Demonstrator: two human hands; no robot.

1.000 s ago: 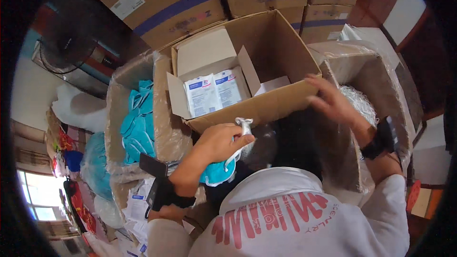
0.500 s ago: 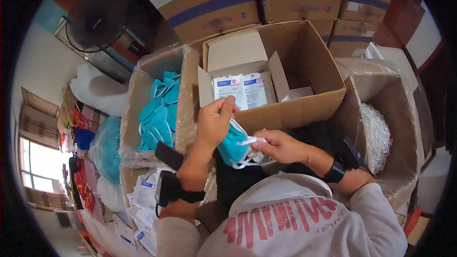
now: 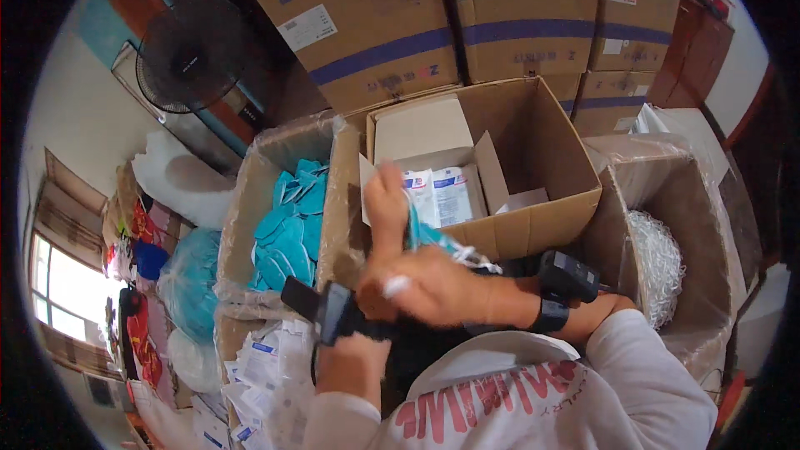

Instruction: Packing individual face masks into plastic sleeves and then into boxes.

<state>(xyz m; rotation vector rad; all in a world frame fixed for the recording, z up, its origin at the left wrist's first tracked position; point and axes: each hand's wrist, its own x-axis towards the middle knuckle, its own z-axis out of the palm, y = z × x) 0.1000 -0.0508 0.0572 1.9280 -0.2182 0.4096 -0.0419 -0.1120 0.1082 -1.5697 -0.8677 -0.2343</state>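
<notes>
My left hand (image 3: 387,204) is closed on a teal face mask (image 3: 430,237) with white loops, held in front of the large open carton. My right hand (image 3: 427,287) has crossed to the left, over my left forearm. Motion blurs it; its fingers look curled, with a small white bit (image 3: 397,286) showing at them that I cannot make out. Behind the mask, a smaller white box (image 3: 421,129) with raised flaps sits inside the carton (image 3: 533,229). White printed packets (image 3: 454,196) stand in that box, partly hidden by my left hand.
Left of the carton, a plastic-lined box (image 3: 337,200) holds many teal masks (image 3: 287,237). White packets (image 3: 258,367) lie below it. At right, another lined box (image 3: 708,300) contains a mass of white strips (image 3: 656,271). Stacked cartons (image 3: 525,21) and a fan (image 3: 179,58) stand behind.
My right hand has moved left and down, away from the mask and across my left forearm. My left hand still holds the mask. The whole view has shifted slightly.
</notes>
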